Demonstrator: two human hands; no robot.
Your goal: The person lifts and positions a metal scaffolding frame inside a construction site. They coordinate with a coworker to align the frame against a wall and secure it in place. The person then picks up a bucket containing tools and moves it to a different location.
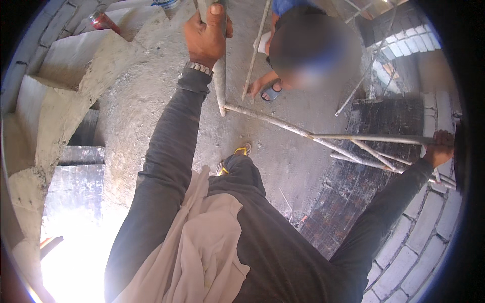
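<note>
A whitish metal scaffold frame spans the space in front of me, its tubes spattered and worn. My left hand, stretched far forward, is closed round its upright tube, thumb on top. Out at the far right, my right hand is wrapped round another tube of it, near the brick wall; part of that hand lies in shadow. Braces cross between the tubes beside it. A co-worker crouches beyond the frame, one hand at the lower end of a thin metal rod.
Concrete steps rise at the left, with a red can on one. Dark boards lie along the right, beside a pale brick wall. Another rod leans at the far right. A bright opening glares at lower left.
</note>
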